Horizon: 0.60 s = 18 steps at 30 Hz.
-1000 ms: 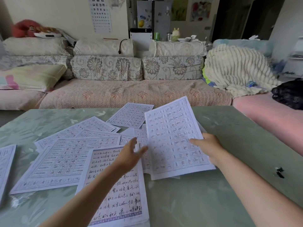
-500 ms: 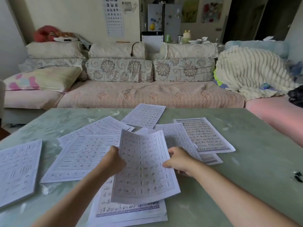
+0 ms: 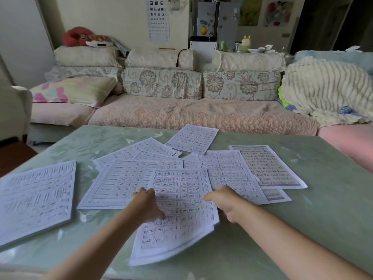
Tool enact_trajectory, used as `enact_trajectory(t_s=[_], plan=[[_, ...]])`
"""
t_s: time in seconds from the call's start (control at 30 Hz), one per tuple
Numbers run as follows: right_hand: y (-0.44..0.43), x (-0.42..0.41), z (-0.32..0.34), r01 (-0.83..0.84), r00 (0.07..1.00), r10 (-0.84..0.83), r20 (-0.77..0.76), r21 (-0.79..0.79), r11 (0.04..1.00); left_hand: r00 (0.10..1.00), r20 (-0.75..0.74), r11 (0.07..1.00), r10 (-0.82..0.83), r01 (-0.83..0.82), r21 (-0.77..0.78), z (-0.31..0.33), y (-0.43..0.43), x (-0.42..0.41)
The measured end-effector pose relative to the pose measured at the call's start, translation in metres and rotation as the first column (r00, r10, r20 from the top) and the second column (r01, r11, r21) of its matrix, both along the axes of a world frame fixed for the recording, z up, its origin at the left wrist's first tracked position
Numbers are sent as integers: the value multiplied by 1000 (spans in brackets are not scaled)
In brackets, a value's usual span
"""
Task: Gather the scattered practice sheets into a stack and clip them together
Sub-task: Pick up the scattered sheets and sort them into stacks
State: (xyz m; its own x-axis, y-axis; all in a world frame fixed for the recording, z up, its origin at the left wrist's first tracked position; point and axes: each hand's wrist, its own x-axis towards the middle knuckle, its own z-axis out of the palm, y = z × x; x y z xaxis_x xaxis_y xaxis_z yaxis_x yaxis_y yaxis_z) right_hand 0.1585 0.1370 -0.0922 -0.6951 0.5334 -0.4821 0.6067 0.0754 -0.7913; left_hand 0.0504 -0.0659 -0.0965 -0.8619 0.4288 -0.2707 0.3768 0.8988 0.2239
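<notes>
A gridded practice sheet (image 3: 181, 199) lies on top of a small stack (image 3: 171, 257) near the table's front edge. My left hand (image 3: 147, 203) grips its left edge, thumb on the paper. My right hand (image 3: 224, 201) pinches its right edge with curled fingers. Several more sheets lie scattered beyond: a large one (image 3: 125, 182) to the left, one (image 3: 228, 172) behind the right hand, a handwritten one (image 3: 266, 166) at the right, one (image 3: 191, 138) at the far edge and one (image 3: 36, 199) at the far left. No clip is in view.
The green table (image 3: 323, 209) stretches bare to the right of the sheets. A floral sofa (image 3: 181, 114) with cushions and a cream blanket (image 3: 323, 89) runs along the table's far side.
The sheet I held raised in both hands has come down flat onto the small stack in front of me. The view has shifted left and the black clip has left the frame.
</notes>
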Motion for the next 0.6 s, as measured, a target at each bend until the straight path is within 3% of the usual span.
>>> enact_trajectory(t_s=[0.17,0.3,0.5,0.6], plan=[[6,2,-1,59,998,-59,4,-40,997,1000,-1,1000,3,-3,20,3,3,2],[7,6,8,-58,998,55,-29,-129,990,1000,-3,999,12,-12,30,1,8,-2],[13,8,24,-188,979,182,-94,-57,980,989,26,980,148,-150,133,2,10,-15],[20,12,31,-166,969,167,-180,19,986,977,63,950,201,-211,231,5,15,-18]])
